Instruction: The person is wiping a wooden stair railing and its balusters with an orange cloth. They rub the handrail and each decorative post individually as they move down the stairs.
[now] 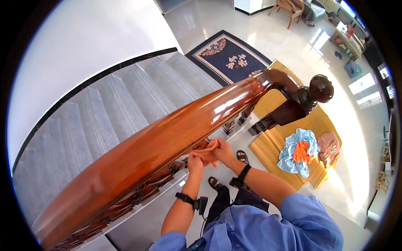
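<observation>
An orange-pink cloth [208,154] is stretched between my two hands, beside the lower edge of a glossy brown wooden handrail [163,135]. My left hand [195,163] grips one side of the cloth; my right hand [225,152] pinches the other side, close to a baluster under the rail. Part of that baluster is hidden by the cloth and hands. More dark turned balusters [150,182] run below the handrail to the lower left. At its far end, the rail curves into a newel post with a dark wooden ball [321,88] on top.
Grey stairs [125,100] lie beyond the handrail. A dark patterned rug [232,59] is at their foot. On the right, a yellow woven mat [270,147] holds a light blue cloth [290,153], an orange cloth [302,152] and a brown cloth [328,149]. A wicker chair [289,8] stands farther off.
</observation>
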`<state>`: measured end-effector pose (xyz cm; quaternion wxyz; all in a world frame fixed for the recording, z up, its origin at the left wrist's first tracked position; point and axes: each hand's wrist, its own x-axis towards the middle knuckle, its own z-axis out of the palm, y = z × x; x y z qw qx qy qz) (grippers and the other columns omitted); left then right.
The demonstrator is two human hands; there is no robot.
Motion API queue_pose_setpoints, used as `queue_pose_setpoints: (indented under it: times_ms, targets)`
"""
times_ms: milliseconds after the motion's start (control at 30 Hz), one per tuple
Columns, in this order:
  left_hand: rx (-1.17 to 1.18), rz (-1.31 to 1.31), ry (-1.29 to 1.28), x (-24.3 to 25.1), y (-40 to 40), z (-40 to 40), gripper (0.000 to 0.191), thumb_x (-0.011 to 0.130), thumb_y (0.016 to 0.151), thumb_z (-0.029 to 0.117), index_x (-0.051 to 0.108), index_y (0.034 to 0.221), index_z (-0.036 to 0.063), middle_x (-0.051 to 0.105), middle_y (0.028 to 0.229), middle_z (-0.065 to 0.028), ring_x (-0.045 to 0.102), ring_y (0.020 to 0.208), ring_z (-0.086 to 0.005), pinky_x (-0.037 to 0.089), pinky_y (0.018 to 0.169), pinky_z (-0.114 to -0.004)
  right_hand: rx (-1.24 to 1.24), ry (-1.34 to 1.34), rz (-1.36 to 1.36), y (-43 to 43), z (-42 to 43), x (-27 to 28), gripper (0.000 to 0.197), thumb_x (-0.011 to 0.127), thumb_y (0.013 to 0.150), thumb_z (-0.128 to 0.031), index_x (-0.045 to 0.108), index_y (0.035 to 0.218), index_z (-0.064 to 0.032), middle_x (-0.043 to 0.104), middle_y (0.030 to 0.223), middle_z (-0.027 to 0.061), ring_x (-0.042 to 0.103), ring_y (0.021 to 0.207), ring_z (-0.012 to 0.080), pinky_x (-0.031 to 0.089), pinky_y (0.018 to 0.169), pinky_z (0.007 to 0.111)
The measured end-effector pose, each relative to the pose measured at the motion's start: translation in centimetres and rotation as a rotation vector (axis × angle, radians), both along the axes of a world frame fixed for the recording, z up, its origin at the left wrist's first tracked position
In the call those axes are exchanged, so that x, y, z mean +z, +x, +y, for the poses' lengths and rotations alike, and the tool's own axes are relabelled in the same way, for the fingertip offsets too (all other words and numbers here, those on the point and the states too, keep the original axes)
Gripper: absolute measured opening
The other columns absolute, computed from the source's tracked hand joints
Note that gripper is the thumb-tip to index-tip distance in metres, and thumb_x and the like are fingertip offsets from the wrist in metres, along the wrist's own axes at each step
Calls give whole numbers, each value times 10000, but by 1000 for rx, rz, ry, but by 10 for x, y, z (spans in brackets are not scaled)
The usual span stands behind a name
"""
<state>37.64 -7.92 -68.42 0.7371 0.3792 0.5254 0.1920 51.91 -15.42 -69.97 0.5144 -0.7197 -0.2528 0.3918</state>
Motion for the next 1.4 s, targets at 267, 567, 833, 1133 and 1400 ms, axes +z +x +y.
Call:
queue_pose_setpoints:
  times_ms: [267,567,833,1133,1400]
  targets:
    - [4,-294,223,80,61,-52,293,528,1145,224,542,1417,116,641,1350,-43,677,1172,-186,592,962,-386,-286,296,219,45,-64,96,504,486,883,82,580,1374,17,699,1196,111,686,1126,197,569,962,319]
    - [-5,-447,434,71,167,-1,302,490,1118,217,679,1254,25,714,1187,-66,672,1008,-174,545,843,-356,-266,566,299,108,-6,107,260,523,1013,-63,584,1267,-53,723,1019,68,705,790,157,565,668,275]
    - [-142,72,428,29,114,-31,302,545,1124,301,663,1184,30,744,1030,-117,711,901,-209,551,785,-378,-152,287,29,110,-34,63,273,613,861,-18,706,1117,-16,754,993,68,706,915,180,571,866,326]
    - [-404,201,1242,311,14,-55,272,698,993,288,684,1091,35,676,867,-167,681,733,-357,546,666,-444,-43,518,-243,78,-54,313,481,806,914,-69,521,1297,-20,688,1173,83,678,1047,158,541,946,298]
    - [391,1154,2185,503,-131,-18,279,743,875,206,737,1093,33,618,930,-141,626,840,-353,534,706,-451,96,935,-677,-55,65,452,412,831,851,-68,599,1191,-45,607,1126,167,623,1031,390,520,892,449]
